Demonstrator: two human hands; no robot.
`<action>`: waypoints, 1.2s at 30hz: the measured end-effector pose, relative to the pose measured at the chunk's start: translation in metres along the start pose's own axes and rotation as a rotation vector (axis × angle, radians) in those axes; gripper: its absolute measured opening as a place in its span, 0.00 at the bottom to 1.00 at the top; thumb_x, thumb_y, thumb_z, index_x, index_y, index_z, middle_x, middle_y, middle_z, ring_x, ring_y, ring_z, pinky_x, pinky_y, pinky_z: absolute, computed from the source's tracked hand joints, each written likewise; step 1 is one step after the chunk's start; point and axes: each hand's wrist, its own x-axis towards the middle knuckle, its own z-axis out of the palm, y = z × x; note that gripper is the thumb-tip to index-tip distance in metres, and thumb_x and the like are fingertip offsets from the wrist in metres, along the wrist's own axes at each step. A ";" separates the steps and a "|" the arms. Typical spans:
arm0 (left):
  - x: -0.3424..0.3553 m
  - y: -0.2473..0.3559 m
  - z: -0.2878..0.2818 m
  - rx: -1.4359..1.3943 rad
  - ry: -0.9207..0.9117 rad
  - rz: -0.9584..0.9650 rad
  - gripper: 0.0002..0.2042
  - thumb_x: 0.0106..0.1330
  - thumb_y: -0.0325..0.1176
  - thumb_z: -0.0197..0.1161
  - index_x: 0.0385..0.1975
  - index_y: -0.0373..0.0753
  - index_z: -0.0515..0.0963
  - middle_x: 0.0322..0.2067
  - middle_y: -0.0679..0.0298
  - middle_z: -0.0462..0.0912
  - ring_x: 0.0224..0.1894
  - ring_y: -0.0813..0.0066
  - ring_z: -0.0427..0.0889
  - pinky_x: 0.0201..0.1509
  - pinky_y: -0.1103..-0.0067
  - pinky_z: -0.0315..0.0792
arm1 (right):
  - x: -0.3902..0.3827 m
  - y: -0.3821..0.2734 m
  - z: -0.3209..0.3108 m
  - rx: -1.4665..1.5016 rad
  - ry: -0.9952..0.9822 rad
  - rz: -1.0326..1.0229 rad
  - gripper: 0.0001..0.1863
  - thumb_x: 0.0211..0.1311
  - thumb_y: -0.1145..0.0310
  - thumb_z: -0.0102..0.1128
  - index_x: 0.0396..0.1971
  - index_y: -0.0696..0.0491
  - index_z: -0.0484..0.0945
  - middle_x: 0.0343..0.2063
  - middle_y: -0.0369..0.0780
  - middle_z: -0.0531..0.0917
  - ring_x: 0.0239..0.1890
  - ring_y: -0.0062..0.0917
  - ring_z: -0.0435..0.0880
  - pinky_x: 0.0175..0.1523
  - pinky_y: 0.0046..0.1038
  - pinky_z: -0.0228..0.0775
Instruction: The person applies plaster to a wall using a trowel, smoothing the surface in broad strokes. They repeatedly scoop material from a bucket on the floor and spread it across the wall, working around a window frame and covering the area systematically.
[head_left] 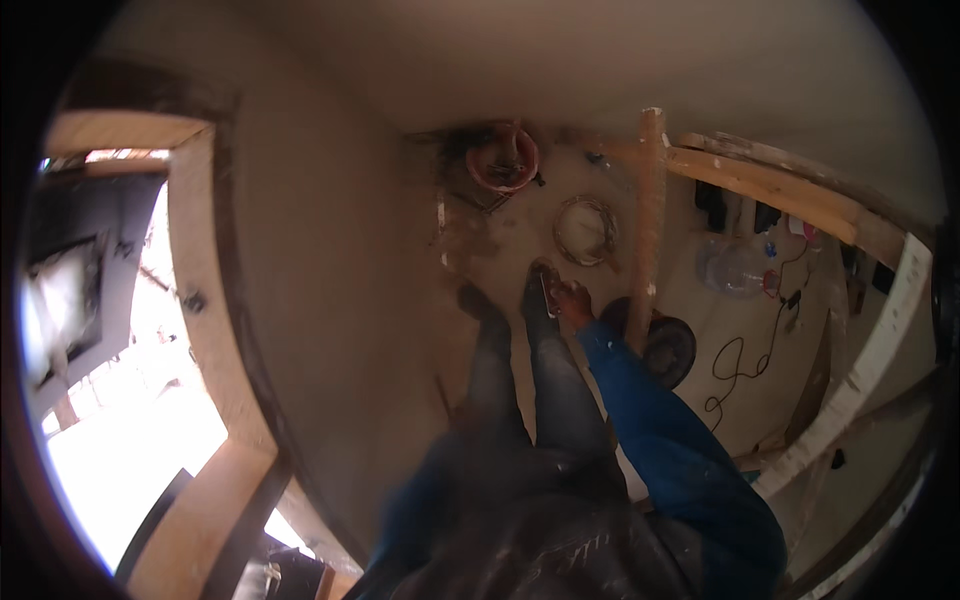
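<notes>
My right hand (570,303) reaches forward in a blue sleeve, its fingers closed round a slim, flat object (549,297) with a pale edge. The object's kind is too small to make out. It appears over my right shoe, and a coil of pale cable or wire (586,230) lies on the floor just beyond. On the left, my blue sleeve (425,505) is smeared by motion. A faint brownish patch near its end may be my left hand, but no fingers can be made out there.
An upright wooden post (648,220) stands right of my hand, with a dark round thing (668,352) at its foot. A red bucket (503,160) sits by the far wall. Right lie a clear plastic container (738,270) and a black cord (738,376). A wood-framed opening (205,290) is left.
</notes>
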 end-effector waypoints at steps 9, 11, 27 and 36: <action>0.070 0.098 -0.002 0.000 -0.142 -0.421 0.55 0.54 0.63 0.64 0.70 0.29 0.43 0.67 0.40 0.53 0.68 0.45 0.60 0.69 0.62 0.62 | 0.209 -0.047 0.086 -0.018 -0.060 -0.137 0.20 0.57 0.65 0.63 0.46 0.62 0.78 0.35 0.42 0.85 0.37 0.27 0.83 0.38 0.31 0.75; 0.078 0.104 -0.003 0.005 -0.064 -0.414 0.55 0.53 0.61 0.66 0.70 0.29 0.43 0.66 0.40 0.55 0.67 0.45 0.62 0.68 0.63 0.63 | 0.234 -0.040 0.099 0.126 -0.045 -0.249 0.19 0.57 0.68 0.61 0.47 0.61 0.77 0.34 0.41 0.84 0.37 0.27 0.83 0.38 0.30 0.75; 0.123 0.056 0.003 -0.068 0.430 0.037 0.35 0.53 0.49 0.69 0.59 0.35 0.69 0.57 0.45 0.70 0.61 0.50 0.70 0.64 0.65 0.67 | 0.200 0.283 0.011 -1.499 -0.409 -0.666 0.14 0.59 0.59 0.56 0.41 0.47 0.83 0.50 0.42 0.81 0.53 0.42 0.77 0.53 0.43 0.73; 0.101 0.055 0.013 -0.007 0.115 -0.111 0.41 0.62 0.60 0.55 0.72 0.47 0.51 0.70 0.45 0.51 0.71 0.44 0.53 0.73 0.64 0.54 | 0.013 0.185 -0.001 -0.769 -0.680 -0.098 0.32 0.67 0.49 0.46 0.64 0.55 0.64 0.56 0.56 0.72 0.57 0.51 0.71 0.63 0.42 0.62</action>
